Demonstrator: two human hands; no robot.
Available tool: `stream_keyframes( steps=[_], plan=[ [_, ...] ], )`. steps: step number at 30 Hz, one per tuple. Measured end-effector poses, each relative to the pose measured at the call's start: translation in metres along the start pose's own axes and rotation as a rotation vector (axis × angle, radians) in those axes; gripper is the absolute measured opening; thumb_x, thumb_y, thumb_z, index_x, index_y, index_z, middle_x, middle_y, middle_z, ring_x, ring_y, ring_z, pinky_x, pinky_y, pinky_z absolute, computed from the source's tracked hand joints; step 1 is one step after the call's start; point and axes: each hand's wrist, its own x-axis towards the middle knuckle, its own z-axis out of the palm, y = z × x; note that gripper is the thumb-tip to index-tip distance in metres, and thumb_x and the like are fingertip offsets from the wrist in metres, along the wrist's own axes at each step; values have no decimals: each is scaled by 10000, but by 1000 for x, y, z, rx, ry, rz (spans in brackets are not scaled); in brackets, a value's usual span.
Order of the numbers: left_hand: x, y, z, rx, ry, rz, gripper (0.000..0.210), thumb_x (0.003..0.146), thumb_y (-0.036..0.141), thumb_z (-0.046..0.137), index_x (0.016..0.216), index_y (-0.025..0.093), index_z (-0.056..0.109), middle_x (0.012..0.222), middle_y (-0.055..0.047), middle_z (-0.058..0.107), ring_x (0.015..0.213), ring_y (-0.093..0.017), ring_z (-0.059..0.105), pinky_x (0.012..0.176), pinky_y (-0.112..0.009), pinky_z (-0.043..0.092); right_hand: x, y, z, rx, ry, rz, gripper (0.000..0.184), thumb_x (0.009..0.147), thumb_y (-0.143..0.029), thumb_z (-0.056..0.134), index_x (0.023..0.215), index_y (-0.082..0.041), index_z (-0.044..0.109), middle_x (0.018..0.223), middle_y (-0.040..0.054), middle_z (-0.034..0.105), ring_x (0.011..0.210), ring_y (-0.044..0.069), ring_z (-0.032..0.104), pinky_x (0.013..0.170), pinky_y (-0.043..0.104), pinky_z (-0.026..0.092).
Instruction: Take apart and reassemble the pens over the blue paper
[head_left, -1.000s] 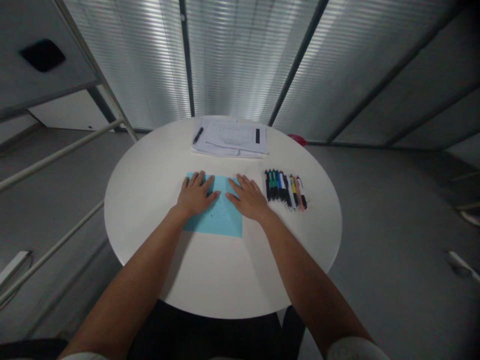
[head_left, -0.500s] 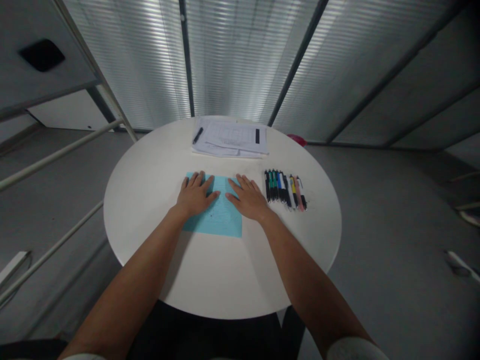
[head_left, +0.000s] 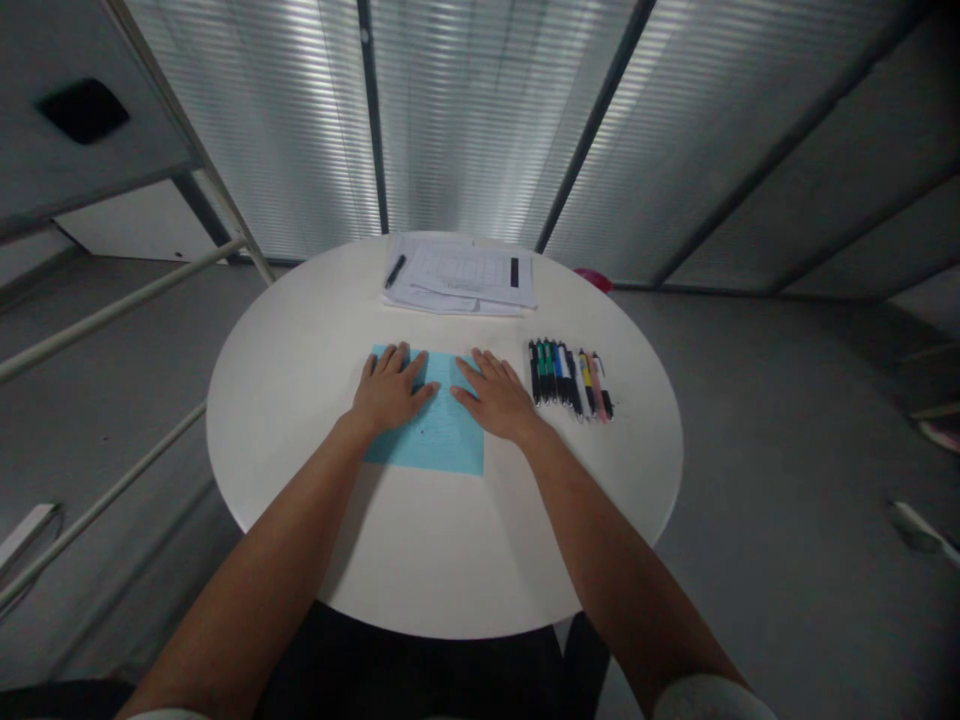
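Observation:
A light blue sheet of paper [head_left: 431, 448] lies on the round white table [head_left: 450, 560] in front of me. Flat on its upper left part rests my left hand [head_left: 391, 392], fingers spread. My right hand [head_left: 499, 398] lies over the sheet's right edge, also with fingers apart. Both thumbs point toward each other, with a small gap of blue between them. Faint lines show on the paper, too blurred to read. Just right of my right hand, several pens [head_left: 559, 372] lie side by side in a row.
Toward the table's far edge lies a stack of printed papers [head_left: 465, 275] with a black pen [head_left: 395, 271] on its left. Metal rails [head_left: 120, 300] stand on the left. Behind the table are windows with blinds [head_left: 465, 120]. A pink object [head_left: 595, 280] shows past the far edge.

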Motion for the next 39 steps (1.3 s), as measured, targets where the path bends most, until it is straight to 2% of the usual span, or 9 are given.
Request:
stream_keyframes(
  steps=[39],
  plan=[
    [1,-1,1,-13,2,-1,712,926,642,282,1518,249,336,1605,-129,238,1485,-317,176,1173,-531,135,0,2,0,12,6,-4,651,967,-599,243,1516,-258,319,1614,97,226,1491,279,187,1198,483,167]
  ],
)
